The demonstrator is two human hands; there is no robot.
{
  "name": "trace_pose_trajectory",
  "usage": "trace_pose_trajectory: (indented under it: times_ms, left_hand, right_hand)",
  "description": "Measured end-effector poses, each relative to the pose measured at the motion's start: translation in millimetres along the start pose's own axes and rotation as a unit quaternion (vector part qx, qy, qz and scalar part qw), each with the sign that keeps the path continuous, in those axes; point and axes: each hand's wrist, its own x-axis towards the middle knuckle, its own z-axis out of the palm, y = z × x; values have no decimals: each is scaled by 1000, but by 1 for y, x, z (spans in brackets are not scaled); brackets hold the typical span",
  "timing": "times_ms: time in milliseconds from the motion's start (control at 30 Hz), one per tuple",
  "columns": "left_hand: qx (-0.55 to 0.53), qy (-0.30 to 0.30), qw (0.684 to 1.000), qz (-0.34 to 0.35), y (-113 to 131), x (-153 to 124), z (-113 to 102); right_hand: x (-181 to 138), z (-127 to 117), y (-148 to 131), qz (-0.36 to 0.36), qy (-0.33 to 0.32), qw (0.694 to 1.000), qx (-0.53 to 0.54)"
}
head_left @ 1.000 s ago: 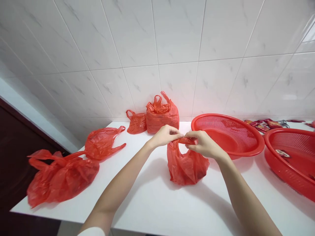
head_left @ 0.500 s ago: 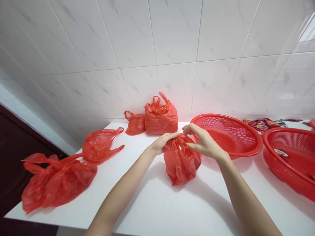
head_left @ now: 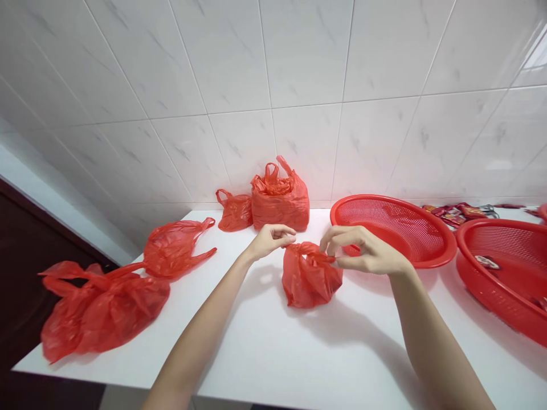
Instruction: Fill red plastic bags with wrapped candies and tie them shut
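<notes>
While small red bag [head_left: 310, 278] sits on tabletop [head_left: 273, 353] between hands, left hand [head_left: 269, 239] and right hand [head_left: 367, 254] each pinch handle end at top; knot looks unfinished. Tied-looking bags [head_left: 280, 196] beyond left hand.

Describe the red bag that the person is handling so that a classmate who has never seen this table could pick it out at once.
Start at the white table below the tiled wall and find the red mesh basket nearest its middle. Just left of that basket sits a small red plastic bag. Alone among the red bags here, it is pinched at its top by the left hand and right hand.
</notes>
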Motion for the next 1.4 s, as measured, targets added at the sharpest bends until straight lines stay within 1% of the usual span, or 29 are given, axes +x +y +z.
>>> trace_pose_trajectory:
  times_ms: [67,133,200,267,300,367,433,467,500,533,567,600,633,733,767,800,833,900,967,1000,1033,1100,1167,1200,1233,1300,1333,1367,1400]
  left_hand:
    - [3,9,1000,-20,-16,-2,-8]
    - [7,19,999,-30,-31,-3,-13]
    - [11,31,999,-32,-44,-3,-16]
    - [15,48,998,-25,-50,-3,-17]
    - [18,61,998,-18,-49,-3,-17]
    - [24,94,995,4,-40,-5,-15]
    - [36,124,990,63,-22,-11,-11]
    - [49,130,984,114,-10,-15,-7]
    - [66,121,975,173,3,-20,-2]
    - [87,96,966,224,15,-25,5]
    - [110,71,957,259,26,-30,12]
    - [135,52,950,277,35,-34,20]
    - [151,49,945,285,42,-37,27]
    - [150,76,947,275,50,-42,43]
    - [136,92,950,266,51,-43,45]
    - [117,109,953,256,51,-43,45]
    - [93,125,956,248,51,-43,45]
    - [40,150,960,233,53,-44,40]
    - [-10,175,959,224,55,-45,32]
    - [-30,192,956,220,55,-46,27]
    - [-48,216,951,218,55,-47,22]
    - [-74,270,936,215,50,-49,13]
    - [-89,300,930,195,42,-52,7]
    - [-91,291,936,174,37,-55,6]
    - [-90,261,950,146,32,-59,7]
    - [-74,157,981,85,23,-68,13]
    - [-58,110,990,63,19,-72,17]
    - [-38,76,995,50,16,-77,22]
    - [-17,60,997,44,14,-81,26]
  right_hand:
    - [-2,-4,-1,1,-72,997,33]
    - [-3,-6,0,6,-120,991,51]
    - [-3,-8,2,12,-141,988,60]
    - [-3,-7,5,29,-137,987,83]
    - [-2,-6,7,43,-117,986,107]
    - [-1,-2,9,80,-38,982,168]
    - [3,5,11,110,59,967,223]
    - [6,10,11,116,101,959,238]
    - [9,15,11,118,135,953,244]
    - [13,21,10,116,162,950,241]
    - [17,27,10,108,186,949,230]
    - [20,32,9,98,207,949,215]
    - [24,37,8,89,224,950,198]
    - [29,45,10,61,245,954,162]
    - [29,46,12,57,234,958,154]
    - [28,47,15,55,208,966,147]
    - [28,47,18,57,168,974,139]
    - [27,51,26,79,61,986,132]
    - [29,56,33,109,-22,983,147]
    - [30,59,35,118,-38,979,161]
    - [31,62,36,122,-41,976,177]
    - [34,66,36,116,-20,973,199]
    - [36,68,34,113,-2,971,210]
    - [36,69,33,117,4,970,212]
    - [36,70,32,121,9,970,210]
    - [37,75,31,124,19,972,199]
    - [38,78,31,121,25,975,186]
    - [38,81,31,114,31,978,170]
    - [39,84,30,108,35,982,152]
